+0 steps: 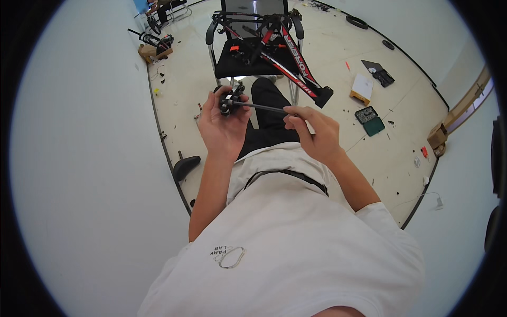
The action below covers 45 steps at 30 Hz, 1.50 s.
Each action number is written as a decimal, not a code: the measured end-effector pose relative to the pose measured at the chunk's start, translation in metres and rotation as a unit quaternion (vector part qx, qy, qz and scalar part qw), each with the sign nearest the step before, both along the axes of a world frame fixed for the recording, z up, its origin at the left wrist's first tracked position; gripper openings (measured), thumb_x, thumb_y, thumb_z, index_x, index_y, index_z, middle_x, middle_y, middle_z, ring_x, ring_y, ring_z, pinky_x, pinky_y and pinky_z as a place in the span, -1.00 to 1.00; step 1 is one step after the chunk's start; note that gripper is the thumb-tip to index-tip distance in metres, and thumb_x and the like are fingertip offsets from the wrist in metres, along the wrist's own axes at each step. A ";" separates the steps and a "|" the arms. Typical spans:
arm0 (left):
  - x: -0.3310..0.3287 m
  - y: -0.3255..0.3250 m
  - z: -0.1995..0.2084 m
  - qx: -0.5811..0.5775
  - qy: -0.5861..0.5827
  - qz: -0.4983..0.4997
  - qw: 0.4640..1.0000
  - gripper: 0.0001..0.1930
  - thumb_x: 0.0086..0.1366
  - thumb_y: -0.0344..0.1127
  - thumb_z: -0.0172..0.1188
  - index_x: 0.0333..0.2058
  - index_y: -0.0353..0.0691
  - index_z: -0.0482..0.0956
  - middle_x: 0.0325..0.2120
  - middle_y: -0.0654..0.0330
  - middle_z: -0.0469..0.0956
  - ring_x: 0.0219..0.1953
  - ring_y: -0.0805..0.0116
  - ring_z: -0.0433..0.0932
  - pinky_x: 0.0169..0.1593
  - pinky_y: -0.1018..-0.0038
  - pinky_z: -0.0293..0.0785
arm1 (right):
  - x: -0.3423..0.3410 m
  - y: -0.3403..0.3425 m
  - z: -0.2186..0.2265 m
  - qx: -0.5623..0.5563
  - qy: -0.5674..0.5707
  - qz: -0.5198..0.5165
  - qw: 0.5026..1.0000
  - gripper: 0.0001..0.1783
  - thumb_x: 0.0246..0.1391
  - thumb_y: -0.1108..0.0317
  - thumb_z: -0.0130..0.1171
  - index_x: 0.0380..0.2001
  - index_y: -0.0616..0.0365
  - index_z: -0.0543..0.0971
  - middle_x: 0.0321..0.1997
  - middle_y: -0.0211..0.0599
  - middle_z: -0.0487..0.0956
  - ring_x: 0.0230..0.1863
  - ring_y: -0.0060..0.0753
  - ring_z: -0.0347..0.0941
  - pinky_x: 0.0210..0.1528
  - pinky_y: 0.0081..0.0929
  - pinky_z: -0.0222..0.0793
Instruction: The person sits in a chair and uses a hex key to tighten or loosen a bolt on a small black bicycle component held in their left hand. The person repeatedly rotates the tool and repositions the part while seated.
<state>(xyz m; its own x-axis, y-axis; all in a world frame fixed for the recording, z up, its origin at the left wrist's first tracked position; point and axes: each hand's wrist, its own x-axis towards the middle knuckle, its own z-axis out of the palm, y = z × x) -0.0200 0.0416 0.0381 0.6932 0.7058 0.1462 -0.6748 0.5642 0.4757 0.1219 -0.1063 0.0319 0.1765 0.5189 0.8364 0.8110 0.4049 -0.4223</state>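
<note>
My left hand [222,129] holds a small black metal bicycle part [230,99] up in front of me, fingers curled around it. My right hand [312,132] grips the handle end of a long thin dark tool [261,108], whose tip is set into the black part. Both hands are raised over my lap, above my black trousers. Beyond them a red, black and white bicycle frame [288,55] lies across a black chair [240,61].
On the pale floor to the right lie a green bit case [371,120], a white and orange box [362,87], a black tool tray [381,75] and small loose parts. Cardboard boxes [438,136] stand by the right wall. A black chair base [185,165] sits at left.
</note>
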 end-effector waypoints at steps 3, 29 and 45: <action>-0.003 0.000 -0.002 -0.012 -0.057 -0.059 0.997 -0.70 0.40 -0.30 -0.11 0.06 -0.22 0.36 -0.18 -0.11 0.45 -0.29 0.21 0.40 -0.23 0.42 0.36 | -0.002 -0.001 0.008 0.019 0.083 0.046 0.995 -0.79 0.08 0.54 0.21 -0.18 0.31 0.56 -0.44 -0.25 0.62 -0.47 -0.48 0.60 -0.41 -0.63 0.49; -0.015 0.006 0.003 0.004 -0.161 -0.210 0.964 -0.44 0.14 -0.49 -0.05 0.15 0.04 0.25 -0.09 0.03 0.29 -0.30 0.24 0.32 -0.26 0.44 0.33 | 0.032 -0.025 0.053 0.106 0.189 0.117 0.969 -0.90 0.09 0.66 0.13 -0.34 0.45 0.61 -0.39 -0.12 0.62 -0.38 -0.30 0.63 -0.32 -0.53 0.58; -0.008 -0.005 0.007 0.264 0.009 0.000 0.964 -0.41 0.01 -0.53 0.05 0.07 -0.02 0.20 -0.17 -0.06 0.33 -0.22 0.18 0.42 -0.14 0.28 0.39 | -0.006 0.033 0.005 -0.264 0.567 0.332 0.706 -0.70 0.20 0.34 -0.01 -0.11 0.32 0.51 -0.60 -0.60 0.13 -0.62 -0.72 -0.03 -0.58 -0.64 -0.08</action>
